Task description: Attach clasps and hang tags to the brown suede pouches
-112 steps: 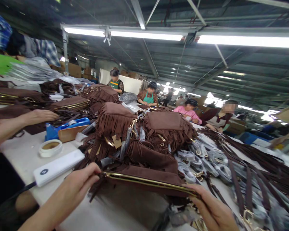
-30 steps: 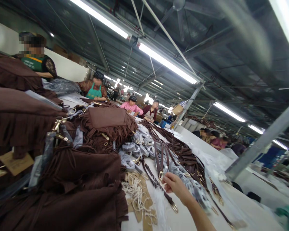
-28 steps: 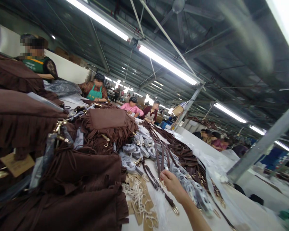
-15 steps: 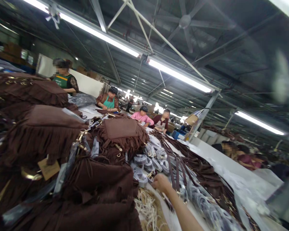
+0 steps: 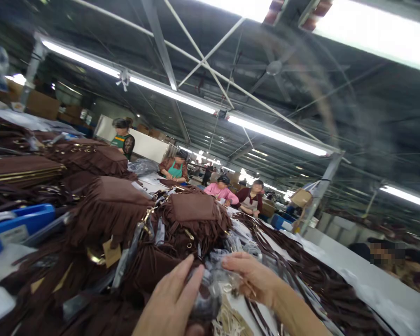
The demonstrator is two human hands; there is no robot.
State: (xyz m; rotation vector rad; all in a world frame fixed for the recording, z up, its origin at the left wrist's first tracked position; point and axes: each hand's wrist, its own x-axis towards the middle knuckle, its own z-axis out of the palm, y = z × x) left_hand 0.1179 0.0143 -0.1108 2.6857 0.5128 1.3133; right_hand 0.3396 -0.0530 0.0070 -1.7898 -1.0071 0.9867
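My left hand [image 5: 177,298] reaches in from the bottom centre with its fingers stretched out, beside a plastic-wrapped coiled strap [image 5: 208,291]. My right hand [image 5: 254,277], to the right of it, has its thumb and fingers closed on the clear wrapping of that strap, near a metal clasp. Just beyond the hands lie dark brown fringed bags [image 5: 192,207] with gold-coloured hardware. Below the hands shows a bundle of whitish strings [image 5: 229,319]. Brown straps [image 5: 301,261] run along the table to the right.
A blue tape dispenser [image 5: 19,226] stands at the left. More fringed bags [image 5: 114,193] are piled left of centre, one with a tan tag [image 5: 111,252]. Several people sit or stand at work across the table. A metal post [image 5: 322,191] rises at the right.
My left hand has come into view at the bottom centre. My right hand now grips a wrapped strap. The view has turned left, bringing the blue dispenser into sight.
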